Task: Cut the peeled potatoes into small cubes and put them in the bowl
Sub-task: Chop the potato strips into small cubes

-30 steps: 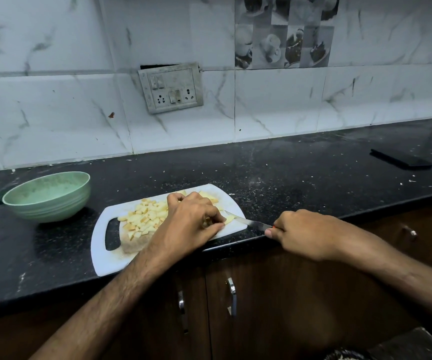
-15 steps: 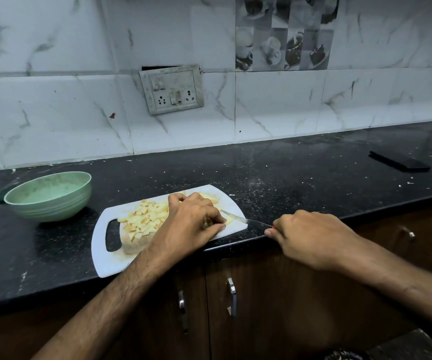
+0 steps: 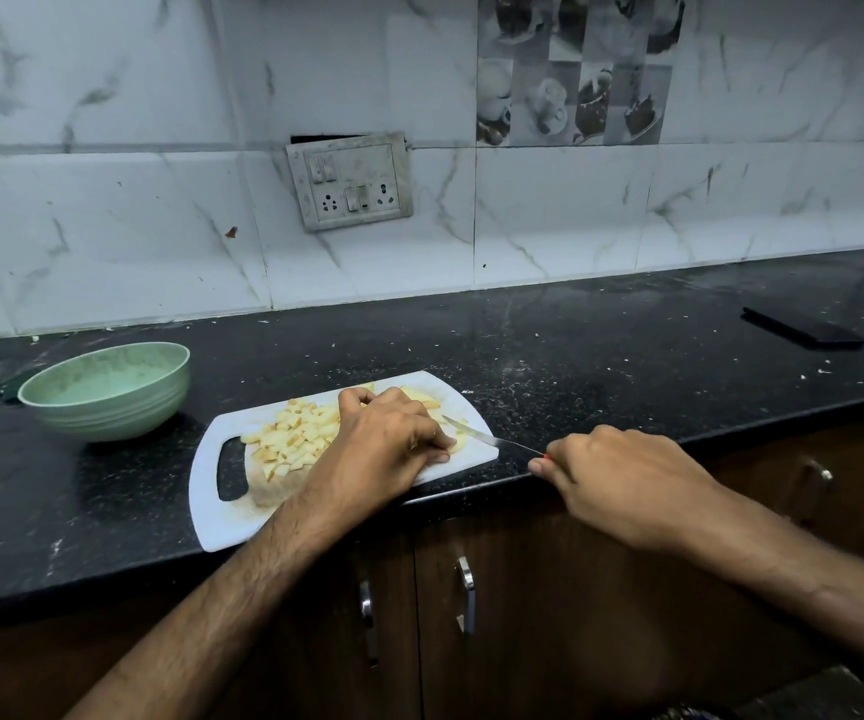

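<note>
The bowl [image 3: 107,389] at nine o'clock was pale green and ribbed. The cutting board [image 3: 211,511] was white, its potato cubes [image 3: 294,433] pale yellow. The countertop [image 3: 575,345] was black with white speckles; the wall tiles [image 3: 107,200] at twelve o'clock were white, grey-veined marble.

A dark phone [image 3: 804,328] lies on the black counter [image 3: 575,345] below a wall switchboard [image 3: 350,181].

Chopping board [image 3: 222,522] at the desk's [image 3: 575,356] front edge.
Potato cubes [image 3: 294,433] lay on it; bowl [image 3: 107,389] stood behind-left, phone [image 3: 804,330] far right.
</note>
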The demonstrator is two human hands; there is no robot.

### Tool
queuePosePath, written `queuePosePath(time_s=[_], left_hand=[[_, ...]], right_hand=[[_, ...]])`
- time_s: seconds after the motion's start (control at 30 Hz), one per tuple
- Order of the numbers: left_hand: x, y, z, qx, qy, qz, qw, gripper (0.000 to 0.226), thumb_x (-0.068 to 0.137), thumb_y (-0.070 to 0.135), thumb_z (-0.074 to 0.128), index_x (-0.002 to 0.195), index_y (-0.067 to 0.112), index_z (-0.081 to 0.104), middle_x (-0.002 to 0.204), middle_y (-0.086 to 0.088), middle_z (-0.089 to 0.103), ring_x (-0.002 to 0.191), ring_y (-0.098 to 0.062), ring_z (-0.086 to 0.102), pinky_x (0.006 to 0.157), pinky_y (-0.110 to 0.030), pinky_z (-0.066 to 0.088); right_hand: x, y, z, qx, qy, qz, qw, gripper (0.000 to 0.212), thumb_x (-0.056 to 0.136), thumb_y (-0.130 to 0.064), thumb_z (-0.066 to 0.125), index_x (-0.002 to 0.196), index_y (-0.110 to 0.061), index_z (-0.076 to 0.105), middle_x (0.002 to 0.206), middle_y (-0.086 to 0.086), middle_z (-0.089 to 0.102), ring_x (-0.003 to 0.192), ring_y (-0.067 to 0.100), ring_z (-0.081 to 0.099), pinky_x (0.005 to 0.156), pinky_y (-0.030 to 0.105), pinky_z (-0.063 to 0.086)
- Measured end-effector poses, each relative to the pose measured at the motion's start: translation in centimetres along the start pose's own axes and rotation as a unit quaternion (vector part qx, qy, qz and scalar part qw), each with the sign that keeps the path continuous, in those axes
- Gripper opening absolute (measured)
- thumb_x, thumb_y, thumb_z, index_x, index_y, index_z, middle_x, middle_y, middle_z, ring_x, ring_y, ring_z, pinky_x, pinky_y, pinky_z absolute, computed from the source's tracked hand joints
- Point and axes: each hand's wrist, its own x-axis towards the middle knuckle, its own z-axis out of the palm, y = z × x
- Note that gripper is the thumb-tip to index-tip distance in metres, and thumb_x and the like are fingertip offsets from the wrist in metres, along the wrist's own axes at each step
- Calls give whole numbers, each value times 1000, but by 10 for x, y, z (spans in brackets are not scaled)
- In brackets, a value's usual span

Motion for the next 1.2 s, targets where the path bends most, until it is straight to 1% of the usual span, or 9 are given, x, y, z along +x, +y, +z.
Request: queuePosePath(time_s=[0.2,0.37,0.47,0.57,0.73,0.83,0.93,1.07,1.2], left_hand=[[1,-1,1,-1,4,8,1000,8,76,27,83,82,30,78,80,19,68,89,-13,63,79,-29,14],[2,-1,1,0,-1,7,1000,7,77,28,81,82,31,78,80,19,70,89,-12,62,80,-29,14],[0,-3,0,-10,5,-5,1000,11,76,29,85,81,32,77,78,19,70,89,-8,62,83,-29,15],[-1,-4,-1,-14,8,-8,1000,13,74,29,88,79,32,75,76,20,70,88,-2,58,84,-29,17],[0,-3,0,-15,5,-9,1000,12,75,29,87,80,32,76,78,20,71,89,-5,60,85,-29,17],[-1,-3,-1,-15,-1,-6,1000,11,77,27,86,80,30,77,79,19,70,90,-5,59,86,-30,17],[0,-2,-2,-10,-6,-1,1000,10,78,26,86,81,30,77,80,20,70,91,-4,59,86,-29,16],[-2,-2,-2,-15,-6,-6,1000,15,76,23,87,82,32,76,80,23,69,91,-2,58,84,-28,15],[-4,-3,-2,-8,-4,-5,1000,17,77,17,86,82,31,77,79,22,70,91,-3,58,85,-29,15]], right_hand=[[-1,-7,-1,13,-31,6,999,36,103,-51,29,80,-28,44,104,2,65,100,27,63,73,36,41],[8,-18,11,20,-23,8,1000,34,104,-49,28,90,-26,50,108,6,65,103,30,62,77,38,43],[7,-14,9,27,-15,15,999,35,104,-51,26,86,-28,46,105,5,64,100,29,63,75,38,42],[1,-6,-3,32,-24,22,999,39,103,-53,28,85,-27,50,100,1,64,99,27,63,72,37,41],[-9,-5,-11,33,-64,19,997,40,102,-54,31,73,-30,42,100,0,65,99,25,63,76,38,45],[-4,-11,-10,42,-79,24,996,35,102,-53,32,81,-28,45,104,3,64,100,28,62,78,38,45],[0,-20,-3,39,-72,21,996,33,103,-51,31,87,-26,46,105,5,63,100,29,62,77,37,44],[-2,-18,2,29,-38,24,999,35,103,-51,29,87,-27,48,104,5,64,100,29,63,74,37,42],[-10,-10,-9,34,-38,25,998,39,102,-54,29,87,-28,53,101,2,65,98,27,63,73,37,43]])
